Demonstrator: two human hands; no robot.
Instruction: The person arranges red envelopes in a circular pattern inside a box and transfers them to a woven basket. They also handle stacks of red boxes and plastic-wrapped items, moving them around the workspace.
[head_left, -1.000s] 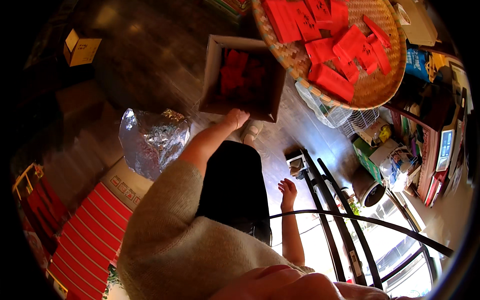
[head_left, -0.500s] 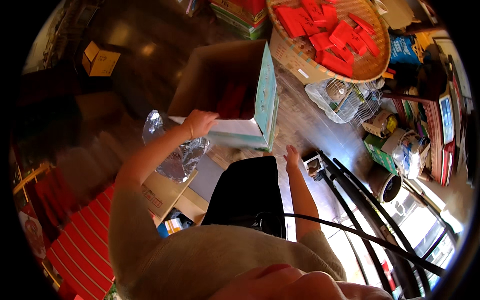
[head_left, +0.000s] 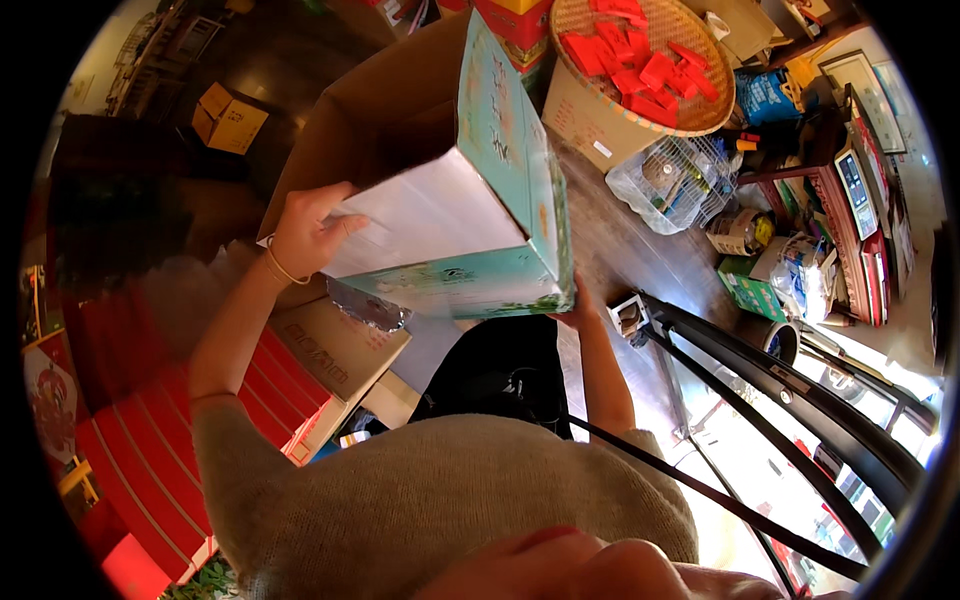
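Note:
A large open carton [head_left: 500,160], teal and white outside and brown inside, is tilted up in front of my body. My left hand [head_left: 312,230] grips its near-left rim, fingers over the edge and thumb on the white flap. My right hand [head_left: 578,305] is at the carton's lower right corner; most of its fingers are hidden behind the box, though it appears to support it from below. The carton's inside is dark, and what lies in it cannot be made out. Crumpled silver foil [head_left: 368,304] shows just beneath the near-left side.
A round woven basket [head_left: 570,30] of red packets [head_left: 640,75] rests on a cardboard box at the far right. Beside it lies a wire cage [head_left: 680,175]. Black metal bars [head_left: 780,400] stand at my right. Red striped boxes [head_left: 160,450] and a flat brown carton [head_left: 340,340] are at my left.
The carton has come up off the floor, nearer to me and tilted. My left hand has moved left along its rim, and my right hand has gone from free air to the carton's lower corner.

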